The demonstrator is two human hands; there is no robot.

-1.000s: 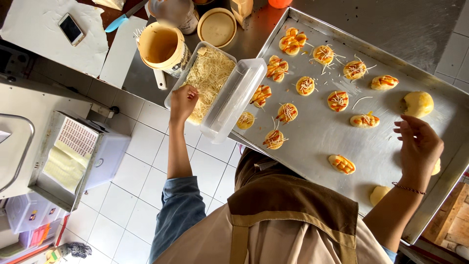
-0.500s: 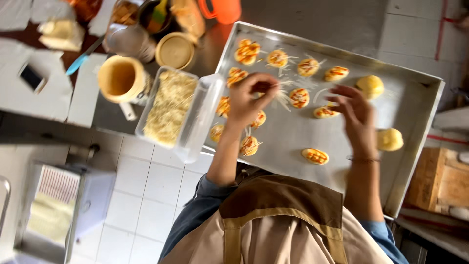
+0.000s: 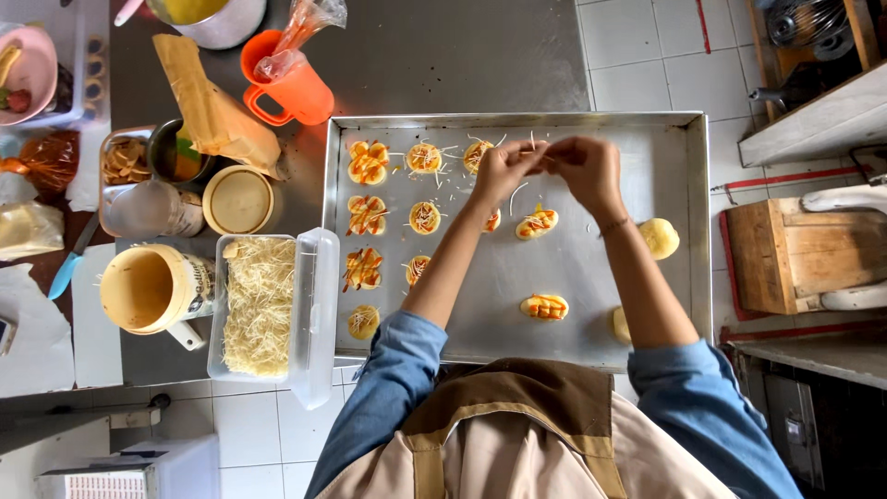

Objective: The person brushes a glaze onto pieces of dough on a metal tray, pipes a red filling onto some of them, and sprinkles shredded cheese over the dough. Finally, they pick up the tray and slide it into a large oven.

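Near the upper middle of the frame, the left hand (image 3: 504, 171) and right hand (image 3: 584, 168) meet above the large rectangular metal baking tray (image 3: 665, 139), fingers pinched together on thin pale strands of grated cheese (image 3: 519, 196), some dangling, so that they fall onto the small round sauce-topped dough pieces (image 3: 424, 217) lined up below. The clear plastic tub of shredded cheese (image 3: 259, 305) sits open just left of the tray on the steel counter (image 3: 443, 65), within easy reach.

The person wears a blue denim shirt with rolled sleeves, a beige apron with brown neck straps, and a thin wrist bracelet.
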